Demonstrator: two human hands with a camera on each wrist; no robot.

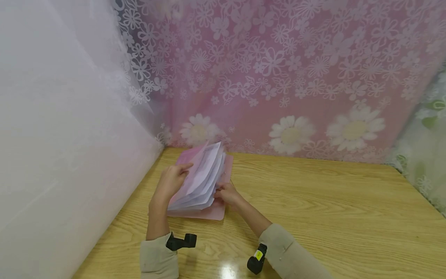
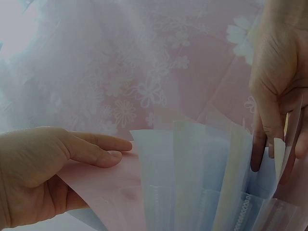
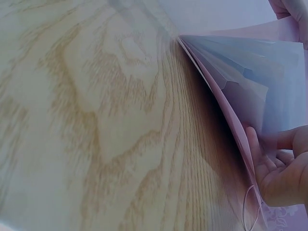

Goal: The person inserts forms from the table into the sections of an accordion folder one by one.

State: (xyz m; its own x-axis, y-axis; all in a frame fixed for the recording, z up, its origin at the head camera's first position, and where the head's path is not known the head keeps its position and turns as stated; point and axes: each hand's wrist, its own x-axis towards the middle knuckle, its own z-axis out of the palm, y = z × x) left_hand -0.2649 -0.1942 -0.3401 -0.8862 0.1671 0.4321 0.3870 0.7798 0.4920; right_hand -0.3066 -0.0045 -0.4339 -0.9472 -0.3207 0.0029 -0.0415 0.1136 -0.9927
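A pink file folder (image 1: 228, 170) lies fanned open on the wooden table, translucent sleeves (image 1: 205, 178) with papers spread between its covers. My left hand (image 1: 171, 180) holds the raised pink cover (image 2: 106, 187) on the left, thumb and index finger over its edge, other fingers behind it. At the right-hand edge, my right hand (image 1: 227, 193) has its fingers down among the rearmost sleeves; the left wrist view shows a leaf (image 2: 291, 139) between them. In the right wrist view that hand (image 3: 281, 168) grips close beside the lower pink cover (image 3: 231, 110), its palm partly out of frame.
A thin elastic cord (image 3: 245, 207) loops from the folder's edge. The wood-grain table (image 1: 313, 201) extends to the right. A pink flowered curtain (image 1: 244, 77) hangs behind, and a white sheet (image 1: 69, 135) borders the left side. Both wrists wear black cameras (image 1: 184, 241).
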